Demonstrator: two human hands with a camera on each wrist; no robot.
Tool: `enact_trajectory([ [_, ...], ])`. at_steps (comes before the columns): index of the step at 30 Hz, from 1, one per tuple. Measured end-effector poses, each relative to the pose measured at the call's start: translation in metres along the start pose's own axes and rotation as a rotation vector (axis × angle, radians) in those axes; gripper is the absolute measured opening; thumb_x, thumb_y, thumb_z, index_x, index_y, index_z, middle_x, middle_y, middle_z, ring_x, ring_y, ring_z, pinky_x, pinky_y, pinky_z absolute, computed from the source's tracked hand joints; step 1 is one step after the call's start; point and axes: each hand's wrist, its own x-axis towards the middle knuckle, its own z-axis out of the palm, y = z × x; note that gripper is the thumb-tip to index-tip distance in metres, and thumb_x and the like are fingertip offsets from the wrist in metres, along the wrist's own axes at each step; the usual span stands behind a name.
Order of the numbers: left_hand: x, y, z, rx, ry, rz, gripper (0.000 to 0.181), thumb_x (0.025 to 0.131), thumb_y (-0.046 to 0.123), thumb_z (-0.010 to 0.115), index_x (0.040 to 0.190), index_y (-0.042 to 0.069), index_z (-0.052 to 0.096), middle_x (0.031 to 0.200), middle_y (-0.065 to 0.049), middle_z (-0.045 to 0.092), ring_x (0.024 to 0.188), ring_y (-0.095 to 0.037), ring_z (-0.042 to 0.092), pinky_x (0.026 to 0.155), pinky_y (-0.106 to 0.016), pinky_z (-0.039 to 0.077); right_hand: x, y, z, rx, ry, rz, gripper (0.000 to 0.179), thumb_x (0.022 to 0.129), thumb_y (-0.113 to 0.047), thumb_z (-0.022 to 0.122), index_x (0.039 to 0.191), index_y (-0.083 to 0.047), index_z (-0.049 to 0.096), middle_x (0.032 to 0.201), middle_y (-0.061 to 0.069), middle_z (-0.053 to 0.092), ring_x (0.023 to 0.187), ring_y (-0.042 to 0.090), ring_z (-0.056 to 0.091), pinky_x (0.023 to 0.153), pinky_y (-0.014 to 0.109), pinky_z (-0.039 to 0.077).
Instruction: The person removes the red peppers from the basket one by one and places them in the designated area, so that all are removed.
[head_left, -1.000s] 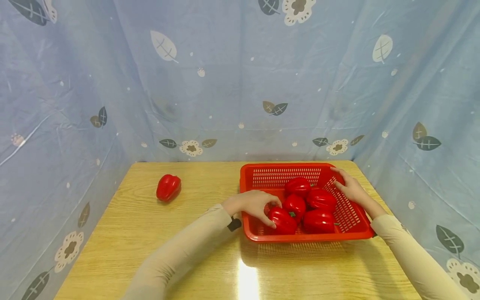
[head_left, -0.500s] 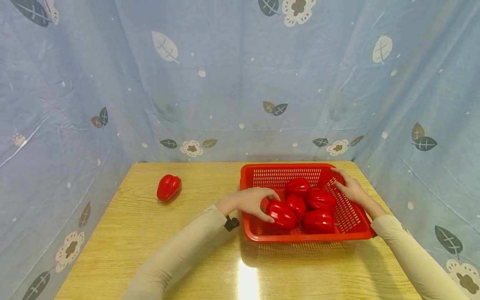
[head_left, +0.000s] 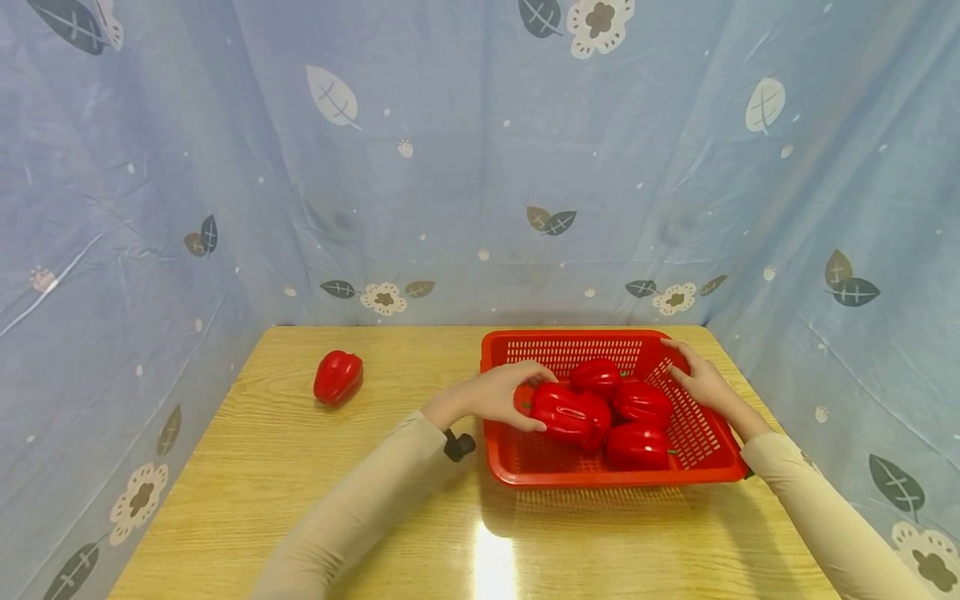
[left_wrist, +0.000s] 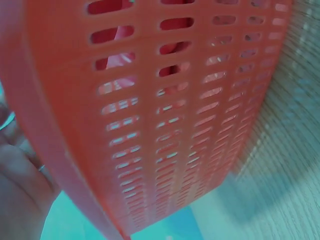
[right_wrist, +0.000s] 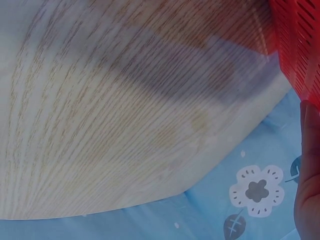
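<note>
In the head view my left hand (head_left: 510, 396) grips a red bell pepper (head_left: 562, 413) above the left part of a red plastic basket (head_left: 577, 478). Several more bell peppers (head_left: 637, 443) lie in the basket beside it. My right hand (head_left: 705, 382) holds the basket's right rim, with the thumb on the inner side. The left wrist view is mostly filled by the slotted basket wall (left_wrist: 150, 125); part of the left hand (left_wrist: 22, 185) shows past the rim. A finger of the right hand (right_wrist: 310, 175) touches the basket's outer wall (right_wrist: 300, 45) in the right wrist view.
Another red bell pepper (head_left: 338, 377) lies alone at the back left of the wooden table (head_left: 405, 358). A blue curtain (head_left: 450, 167) with leaves and flowers encloses the table at the back and sides.
My left hand has lifted the bell pepper up and slightly back from among the others in the basket. The right hand stays on the basket's rim.
</note>
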Motion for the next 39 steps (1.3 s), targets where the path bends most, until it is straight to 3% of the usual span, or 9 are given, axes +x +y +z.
enact_trajectory([
  [9, -0.006, -0.003, -0.01, -0.062, 0.078, 0.021, 0.064, 0.073, 0.038, 0.075, 0.126, 0.02, 0.045, 0.122, 0.008, 0.049, 0.11, -0.009, 0.051, 0.095, -0.032, 0.046, 0.0, 0.001, 0.001, 0.001, 0.007, -0.008, 0.049, 0.096, -0.007, 0.045, 0.141, 0.002, 0.027, 0.13, 0.035, 0.039, 0.113, 0.051, 0.043, 0.094, 0.064, 0.032],
  [17, -0.013, -0.01, -0.019, -0.075, 0.185, 0.03, 0.066, 0.074, 0.036, 0.076, 0.129, 0.02, 0.043, 0.122, 0.007, 0.049, 0.11, -0.01, 0.05, 0.092, -0.03, 0.047, -0.001, 0.001, 0.001, 0.005, -0.005, 0.001, 0.05, 0.097, -0.009, 0.045, 0.142, 0.001, 0.026, 0.126, 0.034, 0.043, 0.099, 0.044, 0.052, 0.088, 0.06, 0.042],
  [26, -0.024, -0.02, -0.03, -0.083, 0.317, 0.052, 0.065, 0.073, 0.032, 0.076, 0.129, 0.02, 0.045, 0.118, 0.006, 0.053, 0.108, -0.009, 0.052, 0.093, -0.037, 0.047, 0.0, 0.002, 0.001, 0.013, 0.004, -0.005, 0.049, 0.097, -0.008, 0.045, 0.141, 0.002, 0.027, 0.127, 0.034, 0.042, 0.105, 0.047, 0.049, 0.091, 0.061, 0.038],
  [32, -0.034, -0.027, -0.034, -0.064, 0.356, -0.006, 0.065, 0.074, 0.034, 0.076, 0.13, 0.022, 0.045, 0.121, 0.008, 0.051, 0.111, -0.011, 0.052, 0.099, -0.038, 0.042, 0.001, 0.002, 0.001, 0.014, 0.0, 0.003, 0.05, 0.096, -0.008, 0.046, 0.142, 0.002, 0.026, 0.129, 0.034, 0.04, 0.109, 0.049, 0.046, 0.093, 0.063, 0.035],
  [39, -0.05, -0.036, -0.038, -0.034, 0.409, -0.081, 0.068, 0.074, 0.04, 0.075, 0.132, 0.022, 0.045, 0.125, 0.008, 0.05, 0.118, -0.018, 0.049, 0.1, -0.041, 0.041, 0.001, 0.003, 0.001, 0.011, 0.001, 0.002, 0.05, 0.097, -0.009, 0.045, 0.141, 0.002, 0.026, 0.127, 0.035, 0.042, 0.104, 0.047, 0.05, 0.09, 0.062, 0.039],
])
